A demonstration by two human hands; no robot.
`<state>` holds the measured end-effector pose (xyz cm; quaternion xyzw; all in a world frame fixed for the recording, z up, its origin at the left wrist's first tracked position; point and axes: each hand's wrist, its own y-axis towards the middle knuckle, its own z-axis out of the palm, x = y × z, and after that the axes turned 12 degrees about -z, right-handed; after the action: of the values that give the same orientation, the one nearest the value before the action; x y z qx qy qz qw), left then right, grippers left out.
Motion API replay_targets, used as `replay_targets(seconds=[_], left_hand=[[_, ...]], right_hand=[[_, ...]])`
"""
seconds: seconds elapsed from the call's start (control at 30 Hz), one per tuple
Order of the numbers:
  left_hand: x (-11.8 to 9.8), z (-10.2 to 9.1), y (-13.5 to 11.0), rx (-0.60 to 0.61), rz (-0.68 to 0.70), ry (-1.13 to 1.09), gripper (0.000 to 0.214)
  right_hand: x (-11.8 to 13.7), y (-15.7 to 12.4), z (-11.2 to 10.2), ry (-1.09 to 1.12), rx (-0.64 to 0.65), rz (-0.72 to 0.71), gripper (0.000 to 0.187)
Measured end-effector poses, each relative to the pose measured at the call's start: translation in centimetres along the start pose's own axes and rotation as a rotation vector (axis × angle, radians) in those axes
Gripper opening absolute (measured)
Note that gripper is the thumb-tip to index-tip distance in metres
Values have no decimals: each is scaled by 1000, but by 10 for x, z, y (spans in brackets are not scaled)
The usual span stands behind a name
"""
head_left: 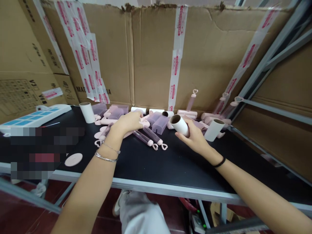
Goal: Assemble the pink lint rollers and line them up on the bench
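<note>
My right hand (195,135) is wrapped round a white cardboard tube (179,125), whose open end tilts up toward me. My left hand (129,123) reaches into the heap of pink parts, fingers bent down and closed beside a pale pink piece (145,123); its fingertips are partly hidden, so what they grip is unclear. Just in front of them lie two clear pink tubes with heart-shaped loops (153,136). A translucent lilac box-shaped piece (160,124) rests between my hands. Another white tube (214,130) stands right of my right hand.
A white tube (86,112) stands at the left, near a white power strip with blue squares (36,117). One pink disc (73,159) lies by the black table's front edge (156,188). Taped cardboard (153,58) walls the back; a metal frame (265,65) rises at right.
</note>
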<state>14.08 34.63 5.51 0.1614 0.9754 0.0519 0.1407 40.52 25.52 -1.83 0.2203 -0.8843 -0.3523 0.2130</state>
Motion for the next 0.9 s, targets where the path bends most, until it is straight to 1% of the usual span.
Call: replay_targets(seconds=[0.1,0.17,0.2,0.27,0.33,0.4,0.43,0.5,0.6,0.7,0.77,0.9], left_hand=[[3,-4,3,-143,-39,2,37],[2,-3,6,-270,8,-75,30],[1,-1,7,-333,68,-126,26],[-2,6,10,-445,236,-218,22],[-5,15,13,-508,429,-284,18],[-8,22,15,-535,582,-312,16],[-10,24,15,-541,635,-309,16],[-14,27,14,-561,695,-277,15],[-20,27,11,-585,712,-214,13],[-23,26,8,-592,711,-212,15],[-23,26,7,-561,709,-249,15],[-22,28,6,-471,719,-293,14]], right_hand=[[1,-1,1,-16,9,0,53],[0,-2,2,-16,16,6,52],[-1,-3,3,-14,18,11,52],[-2,-3,3,-10,1,27,50],[-3,-2,1,-6,-71,20,48],[-2,0,-4,-12,-200,-21,47],[-2,1,-8,-28,-266,-52,47],[-2,3,-17,-96,-367,-100,49],[-4,4,-28,-209,-450,-102,51],[-9,2,-29,-185,-514,-94,53],[-13,0,-26,-138,-537,-97,54],[-17,-1,-24,-116,-527,-74,54]])
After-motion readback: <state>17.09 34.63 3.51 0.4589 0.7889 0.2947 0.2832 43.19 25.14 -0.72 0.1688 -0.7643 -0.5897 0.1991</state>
